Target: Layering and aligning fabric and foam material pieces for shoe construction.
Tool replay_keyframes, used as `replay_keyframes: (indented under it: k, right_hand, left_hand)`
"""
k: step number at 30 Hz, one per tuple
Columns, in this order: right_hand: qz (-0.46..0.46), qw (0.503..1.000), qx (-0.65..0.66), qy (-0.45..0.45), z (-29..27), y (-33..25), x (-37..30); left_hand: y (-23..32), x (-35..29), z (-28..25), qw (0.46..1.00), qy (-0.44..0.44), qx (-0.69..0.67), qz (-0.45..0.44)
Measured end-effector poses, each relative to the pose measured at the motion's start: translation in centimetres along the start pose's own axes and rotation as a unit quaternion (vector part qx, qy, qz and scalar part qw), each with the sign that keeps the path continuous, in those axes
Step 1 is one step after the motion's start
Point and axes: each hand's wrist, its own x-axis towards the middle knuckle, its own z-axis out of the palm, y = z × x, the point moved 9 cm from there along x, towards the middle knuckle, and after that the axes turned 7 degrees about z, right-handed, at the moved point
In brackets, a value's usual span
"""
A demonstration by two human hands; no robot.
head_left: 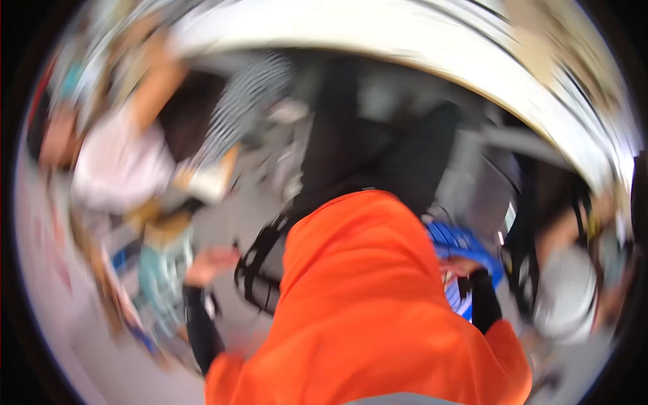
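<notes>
- Right of the orange shirt [378, 290], the right hand [462, 266] seems to grip the edge of a blue item [466, 240], likely to keep it close to the body; blur hides the exact hold.
- Left of the orange shirt, the left hand [210, 265] looks loose and held out, with nothing visible in it, perhaps for balance.
- Between that hand and the orange shirt stands a black frame [255, 270]; I cannot tell whether they touch.
- Beyond the orange shirt curves a white surface [432, 42], apart from both hands, its purpose unclear.
</notes>
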Motion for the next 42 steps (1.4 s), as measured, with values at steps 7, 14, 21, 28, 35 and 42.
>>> replay_keyframes:
  k: [7,14,21,28,35,42]
  right_hand:
    - [-0.104,0.957,0.24,0.125,13.4,5.9,-9.0]
    - [-0.205,0.9,0.358,0.139,27.0,6.4,-4.1]
    - [-0.287,0.886,0.348,0.11,27.6,3.5,-0.8]
    - [-0.267,0.913,0.281,0.131,26.5,3.0,-1.0]
    - [-0.171,0.918,0.355,0.049,23.1,6.0,0.8]
    - [-0.08,0.659,0.433,0.61,23.5,30.9,1.3]
  left_hand:
    - [10.7,12.6,-4.0,0.775,-0.448,0.439,-0.084]
    - [20.8,16.1,-6.0,0.658,-0.525,0.502,-0.199]
    - [18.1,13.8,-4.4,0.7,-0.516,0.431,-0.241]
    - [13.0,11.1,-2.2,0.752,-0.502,0.326,-0.276]
    - [7.6,9.6,0.3,0.795,-0.479,0.215,-0.303]
    - [5.4,13.7,3.8,0.784,-0.493,0.164,-0.338]
